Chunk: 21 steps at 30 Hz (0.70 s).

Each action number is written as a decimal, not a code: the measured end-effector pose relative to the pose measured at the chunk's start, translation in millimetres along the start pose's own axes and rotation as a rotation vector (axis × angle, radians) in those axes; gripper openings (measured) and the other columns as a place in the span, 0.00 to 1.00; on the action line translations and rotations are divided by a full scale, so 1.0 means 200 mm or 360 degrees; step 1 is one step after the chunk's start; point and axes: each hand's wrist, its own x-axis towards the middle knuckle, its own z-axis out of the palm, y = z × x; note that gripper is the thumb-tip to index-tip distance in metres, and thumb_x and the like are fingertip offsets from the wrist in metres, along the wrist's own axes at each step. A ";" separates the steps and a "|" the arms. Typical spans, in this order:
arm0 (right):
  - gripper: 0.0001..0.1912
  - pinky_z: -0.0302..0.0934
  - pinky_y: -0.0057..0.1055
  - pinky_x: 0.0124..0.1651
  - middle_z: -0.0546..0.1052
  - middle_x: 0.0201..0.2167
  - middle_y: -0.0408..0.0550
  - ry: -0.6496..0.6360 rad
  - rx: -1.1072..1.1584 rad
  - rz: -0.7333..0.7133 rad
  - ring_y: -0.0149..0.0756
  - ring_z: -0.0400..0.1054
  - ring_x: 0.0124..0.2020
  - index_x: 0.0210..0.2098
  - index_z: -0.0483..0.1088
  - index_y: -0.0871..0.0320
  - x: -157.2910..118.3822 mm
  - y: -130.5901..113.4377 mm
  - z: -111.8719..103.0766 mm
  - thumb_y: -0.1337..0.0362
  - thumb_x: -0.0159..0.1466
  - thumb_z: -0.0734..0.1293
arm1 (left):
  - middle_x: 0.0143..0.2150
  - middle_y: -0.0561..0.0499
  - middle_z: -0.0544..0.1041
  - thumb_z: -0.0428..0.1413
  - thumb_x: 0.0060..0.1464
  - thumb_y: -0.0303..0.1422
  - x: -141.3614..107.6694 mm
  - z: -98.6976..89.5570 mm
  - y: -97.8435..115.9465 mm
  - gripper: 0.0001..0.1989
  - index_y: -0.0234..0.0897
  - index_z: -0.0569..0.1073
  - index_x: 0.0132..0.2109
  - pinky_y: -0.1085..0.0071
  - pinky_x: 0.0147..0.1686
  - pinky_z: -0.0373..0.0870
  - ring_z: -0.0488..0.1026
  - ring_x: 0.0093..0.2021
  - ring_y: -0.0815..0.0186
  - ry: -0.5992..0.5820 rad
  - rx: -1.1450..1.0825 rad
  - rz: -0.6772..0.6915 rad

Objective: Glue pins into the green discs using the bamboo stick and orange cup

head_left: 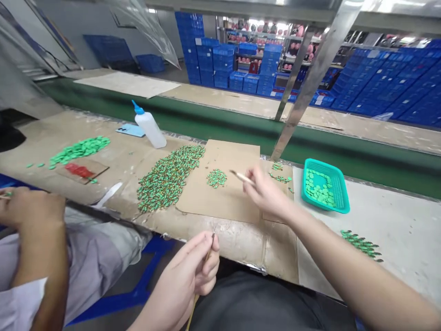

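Observation:
My right hand [265, 191] is closed on a small paintbrush [244, 178] with a pale handle and dark tip, above the cardboard sheet [237, 207]. A small pile of tiny green and brown pieces [217, 178] lies left of the brush tip. Close to the table's front edge, my left hand [193, 266] pinches a thin brownish stick [193, 312] with a fine dark tip pointing up; whether anything sits on that tip is too small to tell. Left of the cardboard spreads a large heap of similar green and brown pieces [170, 179].
A teal basket [339, 184] of green discs stands right, near rows of green pieces [361, 246]. A white bottle [151, 128] and light blue phone [131, 130] are at the back left. Green pieces [81, 149] and a co-worker's hand [32, 207] are left; a metal post [306, 92] rises behind.

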 end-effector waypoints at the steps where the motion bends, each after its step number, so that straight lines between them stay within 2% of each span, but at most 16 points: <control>1: 0.14 0.82 0.45 0.61 0.89 0.55 0.57 -0.0031 0.0054 -0.0041 0.47 0.86 0.54 0.68 0.76 0.59 -0.14 -0.02 0.04 0.66 0.89 0.64 | 0.26 0.64 0.57 0.78 0.56 0.69 -0.01 0.00 0.01 0.38 0.42 0.73 0.43 0.75 0.24 0.45 0.42 0.26 0.74 -0.0021 -0.0004 -0.0027; 3: 0.13 0.80 0.42 0.63 0.89 0.56 0.53 -0.0023 0.0363 -0.0260 0.45 0.86 0.57 0.65 0.78 0.52 -0.40 -0.06 0.12 0.63 0.90 0.63 | 0.27 0.63 0.58 0.77 0.57 0.71 -0.02 -0.01 0.00 0.38 0.42 0.73 0.42 0.75 0.24 0.45 0.43 0.26 0.74 -0.0068 0.0009 -0.0082; 4: 0.13 0.79 0.40 0.60 0.88 0.53 0.52 -0.0046 0.0529 -0.0364 0.44 0.86 0.55 0.62 0.79 0.51 -0.50 -0.07 0.16 0.60 0.91 0.62 | 0.27 0.63 0.58 0.76 0.57 0.71 -0.02 -0.02 0.00 0.38 0.42 0.73 0.41 0.75 0.24 0.45 0.44 0.26 0.74 -0.0100 0.0023 -0.0109; 7: 0.09 0.76 0.38 0.49 0.87 0.47 0.49 -0.0062 0.0616 -0.0343 0.43 0.84 0.47 0.54 0.78 0.51 -0.67 -0.08 0.25 0.58 0.89 0.67 | 0.28 0.63 0.59 0.73 0.62 0.70 -0.04 -0.05 -0.04 0.37 0.42 0.72 0.41 0.74 0.24 0.46 0.45 0.26 0.74 -0.0207 0.0099 -0.0162; 12: 0.07 0.74 0.35 0.45 0.87 0.42 0.47 0.0004 0.0668 -0.0440 0.41 0.82 0.42 0.54 0.80 0.51 -0.70 -0.06 0.30 0.57 0.87 0.70 | 0.30 0.60 0.60 0.66 0.73 0.68 -0.07 -0.10 -0.12 0.32 0.42 0.75 0.44 0.72 0.26 0.49 0.49 0.28 0.71 -0.0257 0.0279 -0.0195; 18: 0.08 0.73 0.35 0.43 0.86 0.39 0.47 0.0026 0.0609 -0.0471 0.42 0.81 0.40 0.52 0.80 0.52 -0.72 -0.04 0.31 0.57 0.87 0.70 | 0.32 0.58 0.62 0.63 0.75 0.68 -0.09 -0.10 -0.14 0.32 0.43 0.73 0.42 0.72 0.29 0.57 0.54 0.31 0.68 -0.0186 0.0479 -0.0143; 21: 0.08 0.75 0.36 0.43 0.86 0.40 0.49 0.0143 0.0553 -0.0428 0.42 0.81 0.39 0.53 0.80 0.52 -0.73 -0.03 0.32 0.58 0.87 0.69 | 0.32 0.57 0.61 0.60 0.77 0.68 -0.12 -0.11 -0.16 0.31 0.43 0.76 0.44 0.71 0.30 0.59 0.55 0.31 0.67 -0.0170 0.0600 -0.0103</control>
